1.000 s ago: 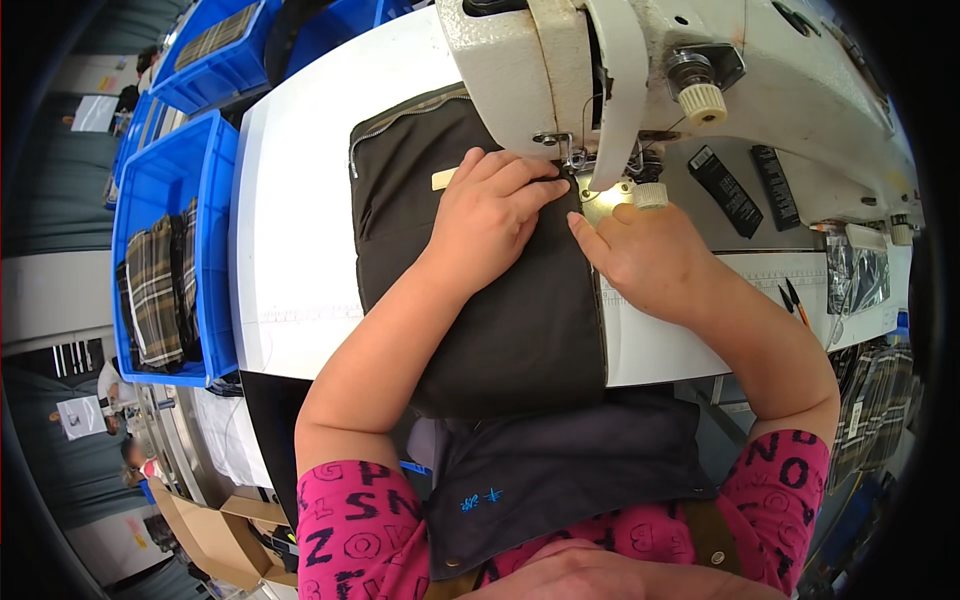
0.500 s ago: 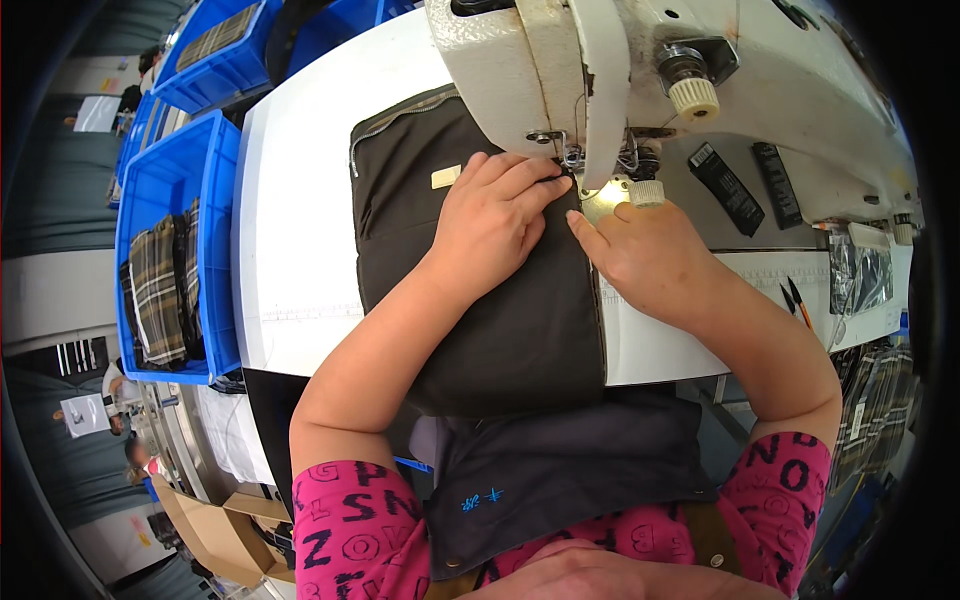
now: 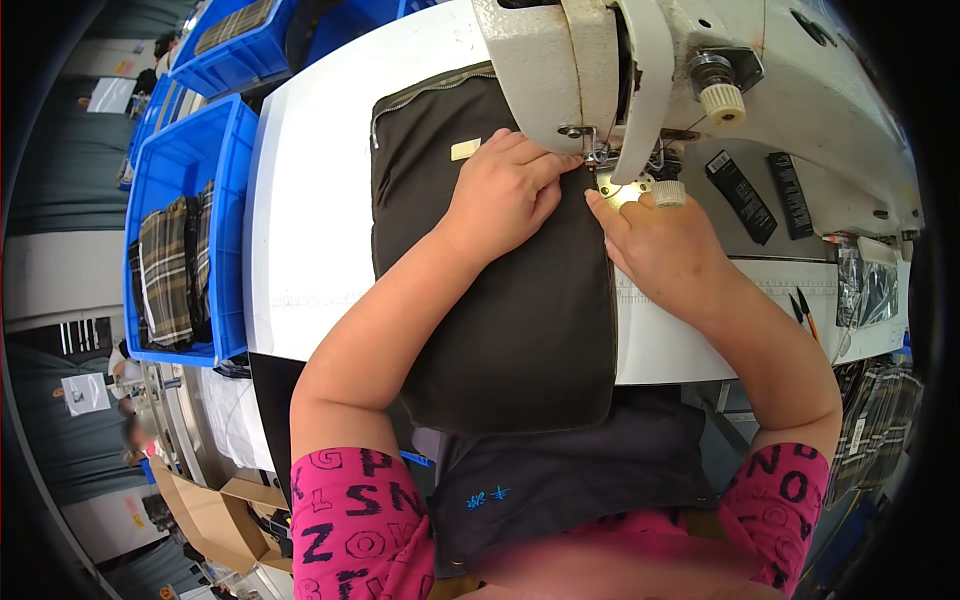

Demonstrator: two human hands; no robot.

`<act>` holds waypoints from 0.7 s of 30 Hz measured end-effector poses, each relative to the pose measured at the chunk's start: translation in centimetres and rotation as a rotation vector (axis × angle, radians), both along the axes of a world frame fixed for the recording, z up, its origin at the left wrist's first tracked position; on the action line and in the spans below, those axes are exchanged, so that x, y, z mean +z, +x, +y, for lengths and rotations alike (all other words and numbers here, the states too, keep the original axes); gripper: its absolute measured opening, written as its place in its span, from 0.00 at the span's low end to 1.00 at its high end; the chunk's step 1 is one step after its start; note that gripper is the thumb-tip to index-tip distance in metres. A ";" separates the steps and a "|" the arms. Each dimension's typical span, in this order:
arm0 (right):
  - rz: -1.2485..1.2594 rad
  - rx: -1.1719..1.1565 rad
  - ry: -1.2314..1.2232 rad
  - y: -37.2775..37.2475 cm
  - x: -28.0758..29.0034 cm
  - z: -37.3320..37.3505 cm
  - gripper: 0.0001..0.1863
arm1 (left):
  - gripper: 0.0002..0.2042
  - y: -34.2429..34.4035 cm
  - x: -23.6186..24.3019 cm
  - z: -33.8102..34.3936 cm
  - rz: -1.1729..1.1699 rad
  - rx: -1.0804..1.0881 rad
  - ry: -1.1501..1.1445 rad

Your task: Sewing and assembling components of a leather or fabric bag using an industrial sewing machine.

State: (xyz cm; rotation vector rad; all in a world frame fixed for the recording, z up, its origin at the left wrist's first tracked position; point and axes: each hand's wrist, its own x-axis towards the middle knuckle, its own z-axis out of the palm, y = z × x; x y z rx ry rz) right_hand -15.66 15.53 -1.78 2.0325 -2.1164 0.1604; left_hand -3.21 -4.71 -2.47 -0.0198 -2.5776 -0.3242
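Observation:
A dark brown cloth piece (image 3: 510,320) lies under the head of a white sewing machine (image 3: 560,80), its near end hanging over the table edge. It has a zipper (image 3: 430,92) along the far edge and a small cream label (image 3: 465,150). My left hand (image 3: 505,190) presses on the cloth with bent fingers, its index fingertip beside the presser foot (image 3: 592,168). At the cloth's right edge is my right hand (image 3: 660,235), thumb toward the edge and the other fingers curled. The contact under these fingers is partly hidden.
Blue bins (image 3: 235,240) with folded plaid cloth (image 3: 170,280) stand at left. Two black strips (image 3: 740,195), dark pointed tools (image 3: 803,308) and a clear plastic packet (image 3: 868,285) lie right of the machine. Plaid fabric (image 3: 880,420) hangs at lower right.
The cloth has slid a little away from me beneath the machine head, and both hands have moved forward with it. The whole view has also shifted slightly.

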 end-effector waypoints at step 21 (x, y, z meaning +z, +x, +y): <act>0.103 0.216 0.008 2.3 1.8 2.3 0.24 | 0.21 6.0 1.5 6.7 -0.220 0.065 0.056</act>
